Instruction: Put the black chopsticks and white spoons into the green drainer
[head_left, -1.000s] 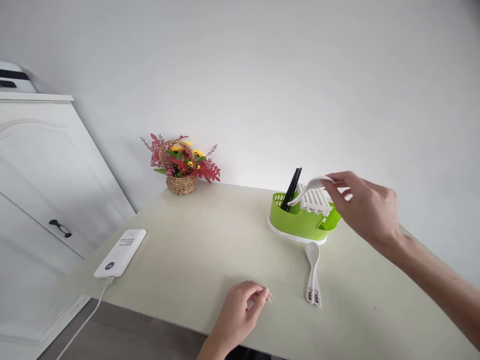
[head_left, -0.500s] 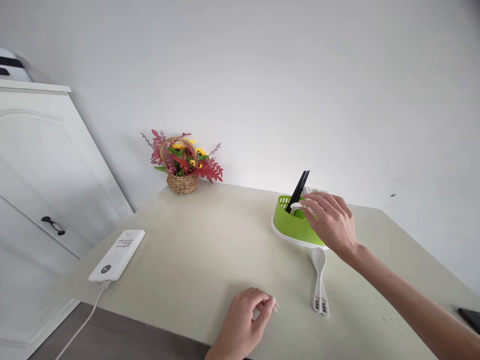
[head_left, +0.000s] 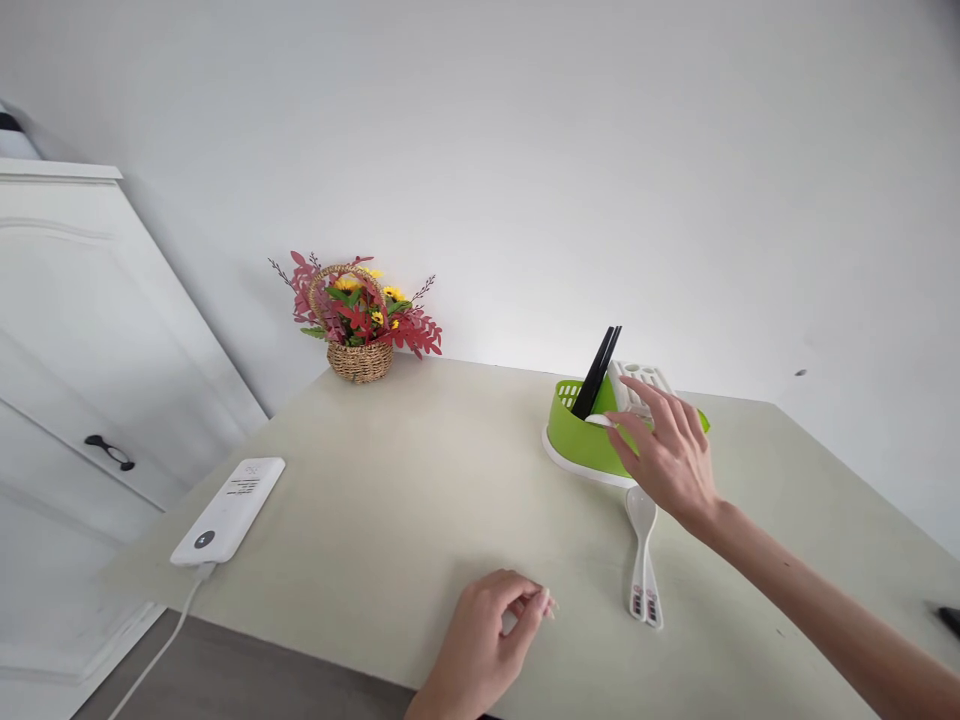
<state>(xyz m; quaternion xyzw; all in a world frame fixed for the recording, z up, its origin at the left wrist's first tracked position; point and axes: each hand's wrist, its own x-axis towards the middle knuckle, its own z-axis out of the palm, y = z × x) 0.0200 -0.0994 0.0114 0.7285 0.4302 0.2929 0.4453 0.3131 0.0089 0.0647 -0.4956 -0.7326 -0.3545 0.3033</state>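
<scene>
My right hand (head_left: 670,455) is over the green holder (head_left: 581,443), pinching a white spoon (head_left: 598,420) between thumb and index finger. The other fingers are stretched out loosely. Part of this spoon is hidden by the hand and the holder's wall. Black chopsticks (head_left: 598,372) lean upright in the holder's left part. Just in front of the holder, two white spoons (head_left: 643,560) lie on the table, one overlapping the other, handles toward me. My left hand (head_left: 487,635) rests near the front edge, fingers curled and thumb against the index fingertip, with nothing visible in it.
A white slotted rack (head_left: 645,380) sits in the holder's back right. A wicker basket of artificial flowers (head_left: 360,362) stands at the table's back left. A white power bank (head_left: 229,512) with a cable lies at the left edge. A dark object (head_left: 949,618) is at the right edge.
My right hand has moved slightly lower against the holder, and the white spoon has come down with it. The view has shifted a little. My left hand stays in place.
</scene>
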